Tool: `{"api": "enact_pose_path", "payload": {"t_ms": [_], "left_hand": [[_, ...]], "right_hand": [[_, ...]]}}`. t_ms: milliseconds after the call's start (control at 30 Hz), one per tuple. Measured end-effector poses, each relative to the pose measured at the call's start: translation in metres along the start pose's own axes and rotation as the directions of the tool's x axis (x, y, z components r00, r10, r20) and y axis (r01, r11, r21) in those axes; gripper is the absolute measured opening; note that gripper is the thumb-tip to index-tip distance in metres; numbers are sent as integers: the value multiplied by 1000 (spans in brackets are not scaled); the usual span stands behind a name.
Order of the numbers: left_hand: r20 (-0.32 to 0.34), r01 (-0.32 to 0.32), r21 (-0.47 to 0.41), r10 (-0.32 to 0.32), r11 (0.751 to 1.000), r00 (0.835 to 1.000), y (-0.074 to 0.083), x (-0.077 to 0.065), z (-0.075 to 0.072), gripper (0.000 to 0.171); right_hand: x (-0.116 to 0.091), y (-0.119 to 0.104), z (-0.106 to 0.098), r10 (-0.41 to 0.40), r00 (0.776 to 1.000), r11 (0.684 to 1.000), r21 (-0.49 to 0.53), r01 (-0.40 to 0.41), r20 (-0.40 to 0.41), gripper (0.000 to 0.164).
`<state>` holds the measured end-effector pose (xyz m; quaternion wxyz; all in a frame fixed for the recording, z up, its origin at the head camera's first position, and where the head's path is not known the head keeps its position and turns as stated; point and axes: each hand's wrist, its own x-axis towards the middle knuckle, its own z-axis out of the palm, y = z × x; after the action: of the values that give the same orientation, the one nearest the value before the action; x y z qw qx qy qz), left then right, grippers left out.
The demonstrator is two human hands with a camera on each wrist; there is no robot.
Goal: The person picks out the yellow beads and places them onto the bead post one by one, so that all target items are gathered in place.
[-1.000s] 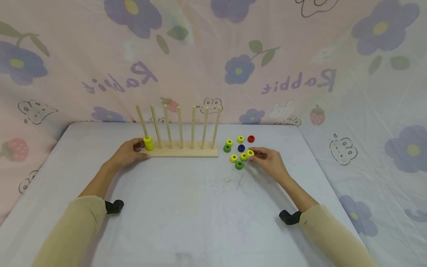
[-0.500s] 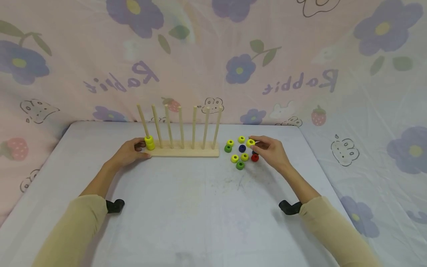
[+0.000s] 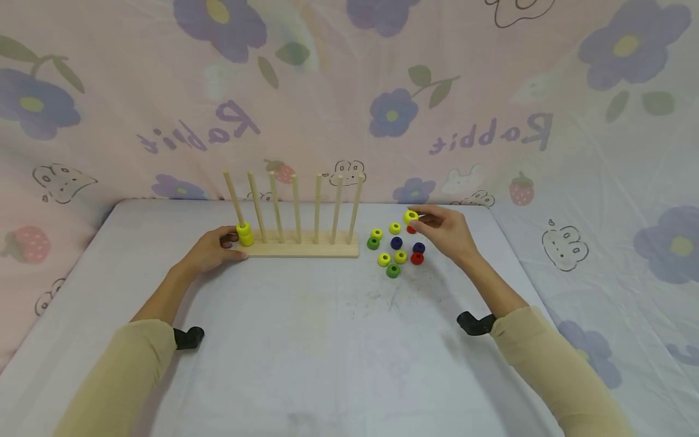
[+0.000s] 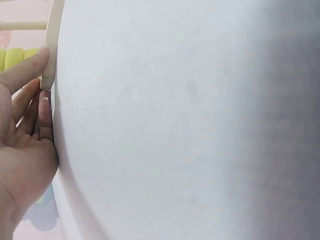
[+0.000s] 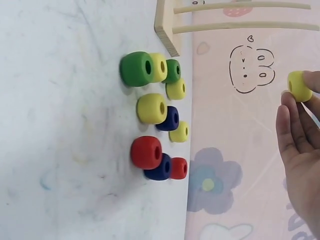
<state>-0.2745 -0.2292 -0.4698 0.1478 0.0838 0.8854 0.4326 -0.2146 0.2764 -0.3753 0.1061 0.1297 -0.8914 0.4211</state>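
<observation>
Pinching a yellow bead [image 5: 300, 88] aloft, right of the peg rack [image 3: 300, 249], my right grip [image 3: 446, 230] could drop it should that pinch slip; my left grip [image 3: 210, 249] clasps the rack's left end, where uneven pressure could tilt it.

Flowered cloth [image 3: 327, 79] — pinkish — backs a white table [image 3: 284, 340].

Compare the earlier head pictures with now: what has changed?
The right hand has carried its pinched yellow bead higher in the picture, uncovering a red bead and a blue bead. Nothing was let go. The left hand still grips the wooden rack, and the yellow beads on its leftmost peg stayed put.
</observation>
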Motion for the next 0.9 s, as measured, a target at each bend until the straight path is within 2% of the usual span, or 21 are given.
{"api": "enact_pose_path", "payload": {"t_ms": [433,700,900], "left_hand": [[-4,9,12,-9,1000,1000,0,0,0,84],[1,3,1,-3,1000,1000,1,-3,2,83],[1,3,-12,-3,1000,1000,0,-2,-1,82]], "right_hand": [[19,-16,-3,-59,998,998,35,59,-2,29],[29,-29,-6,-68,998,998,3,68,0,30],[36,-42,-6,-126,992,992,9,126,-13,29]]}}
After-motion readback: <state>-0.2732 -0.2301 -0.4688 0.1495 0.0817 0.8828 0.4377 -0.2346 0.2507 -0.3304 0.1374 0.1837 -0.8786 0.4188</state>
